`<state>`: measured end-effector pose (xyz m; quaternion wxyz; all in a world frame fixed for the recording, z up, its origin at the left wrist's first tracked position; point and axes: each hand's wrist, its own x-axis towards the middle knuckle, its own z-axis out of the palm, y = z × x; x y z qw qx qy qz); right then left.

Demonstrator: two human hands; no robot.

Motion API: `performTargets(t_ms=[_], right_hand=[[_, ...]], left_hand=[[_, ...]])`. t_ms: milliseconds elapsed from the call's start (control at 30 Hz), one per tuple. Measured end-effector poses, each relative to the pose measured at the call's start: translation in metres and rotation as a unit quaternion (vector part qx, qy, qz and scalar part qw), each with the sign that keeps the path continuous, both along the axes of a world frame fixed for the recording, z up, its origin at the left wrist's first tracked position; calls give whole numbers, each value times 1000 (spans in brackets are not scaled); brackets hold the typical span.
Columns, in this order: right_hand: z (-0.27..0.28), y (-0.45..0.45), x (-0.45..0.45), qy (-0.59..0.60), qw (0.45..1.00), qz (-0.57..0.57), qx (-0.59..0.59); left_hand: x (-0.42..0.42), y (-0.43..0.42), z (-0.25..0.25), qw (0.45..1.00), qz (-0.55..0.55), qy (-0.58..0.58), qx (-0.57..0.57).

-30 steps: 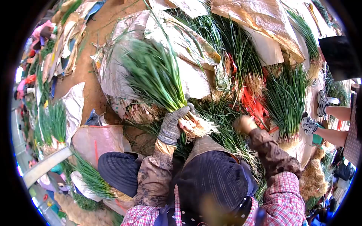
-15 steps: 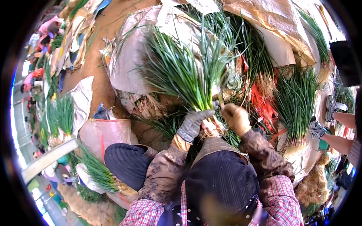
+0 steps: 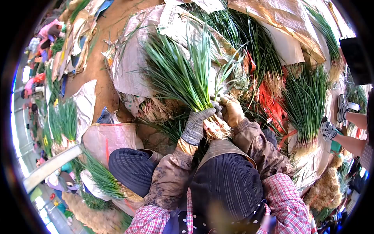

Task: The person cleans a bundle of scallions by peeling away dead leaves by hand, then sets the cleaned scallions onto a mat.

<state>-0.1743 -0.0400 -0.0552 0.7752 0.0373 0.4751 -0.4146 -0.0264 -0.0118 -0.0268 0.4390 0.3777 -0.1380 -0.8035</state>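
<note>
A gloved left hand [image 3: 200, 121] clasps green onions [image 3: 196, 84] just above the bulbs [image 3: 211, 124]; the right hand [image 3: 233, 111] sits alongside, its hold unclear. Keeping bulbs level should help neatness.

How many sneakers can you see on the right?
2: the lower sneaker, just right of the large green bunch, and the upper sneaker, farther right. Others may be hidden.

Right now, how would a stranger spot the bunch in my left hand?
Find the big whitish sack, upper middle. Near its lower edge, your gray-gloved left hand grips the green bunch. Unlike the similar bunch to its right, it's in a hand, leaves fanned across the sack.
</note>
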Motion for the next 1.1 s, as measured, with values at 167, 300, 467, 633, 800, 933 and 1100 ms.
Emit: performTargets(t_ms=[167,300,467,633,800,933,1100], right_hand=[[-21,-2,-3,-78,996,-41,-27],[-13,-20,-4,-200,962,51,-180],[-8,-12,-5,-134,985,12,-105],[-19,-2,-5,-145,988,25,-49],[-15,9,-9,-49,996,74,-17],[-3,13,-11,188,978,81,-36],[-64,51,-57,523,781,305,-153]], left_hand=[[1,1,11,999,-4,47,25],[4,1,7,999,-20,24,10],[3,-3,15,998,-40,38,22],[0,-1,10,998,-52,28,19],[9,-1,3,993,-104,-50,29],[3,0,1,996,-73,-52,22],[7,-6,14,996,-89,4,-20]])
